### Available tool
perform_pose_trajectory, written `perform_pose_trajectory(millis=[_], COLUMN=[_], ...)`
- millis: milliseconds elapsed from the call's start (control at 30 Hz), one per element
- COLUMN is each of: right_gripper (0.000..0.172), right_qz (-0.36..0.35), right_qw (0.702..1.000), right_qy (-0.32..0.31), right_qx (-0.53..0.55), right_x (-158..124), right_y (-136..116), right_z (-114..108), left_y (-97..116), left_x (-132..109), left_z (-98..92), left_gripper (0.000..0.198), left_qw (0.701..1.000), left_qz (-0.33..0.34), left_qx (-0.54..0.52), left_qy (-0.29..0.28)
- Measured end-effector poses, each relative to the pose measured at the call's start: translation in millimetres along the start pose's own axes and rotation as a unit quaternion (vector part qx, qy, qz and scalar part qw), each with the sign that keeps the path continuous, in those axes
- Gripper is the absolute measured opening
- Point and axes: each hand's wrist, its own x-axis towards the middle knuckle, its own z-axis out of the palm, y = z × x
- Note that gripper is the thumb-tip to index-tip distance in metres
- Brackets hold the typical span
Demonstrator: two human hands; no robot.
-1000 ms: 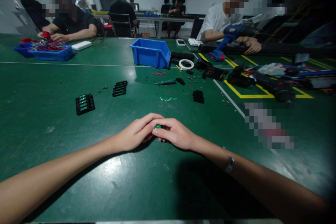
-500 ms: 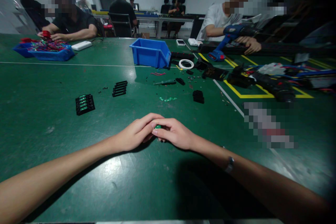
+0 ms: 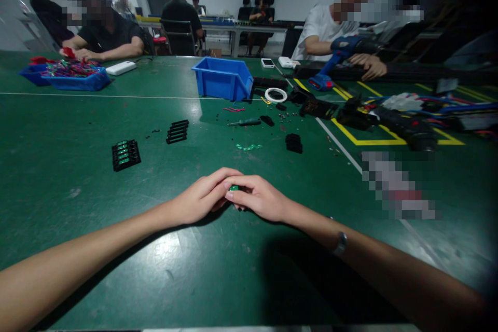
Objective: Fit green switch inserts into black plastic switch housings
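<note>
- Head view: my fingertips (image 3: 229,196) meet in the middle and pinch a small green part (image 3: 234,187). Only a tiny bit of green peeks out. The rest hides under my fingers.
- My left hand (image 3: 200,198) is curled shut, with its fingers lying over the top of the part.
- My right hand (image 3: 259,198) is curled shut too. It grips the part from the 3 o'clock side.
- My two hands touch each other and rest low on the green table (image 3: 78,207).
- I think a soft squeeze is best, because a part this small could pop out if I press hard.
- I think hands low on the table are good, so a slip would land it close by.
- I cannot see much of the part, so I should go slow and feel with my fingertips.
- At 12 o'clock from my hands lie some loose green bits (image 3: 249,147).
- A black block (image 3: 294,143) sits at 1 o'clock.
- At 10 o'clock is a black tray (image 3: 125,154) with green parts in it, well apart from me.
- Far off at 12 o'clock stands a blue bin (image 3: 221,79).
- Other people's hands work far away at the table's far side, not near mine.
</note>
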Motion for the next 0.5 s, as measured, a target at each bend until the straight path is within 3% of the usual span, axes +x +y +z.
perform_pose_trajectory(millis=[500], right_gripper=[0.018], right_qz=[0.001], right_qw=[1.000], right_qy=[-0.001], right_qx=[-0.004], right_x=[-0.3], right_y=[0.0], right_z=[-0.5], left_y=[0.4], left_x=[-0.3], left_z=[0.1], left_gripper=[0.039], left_qw=[1.000], left_qz=[-0.002], left_qx=[-0.009], left_qy=[0.000])
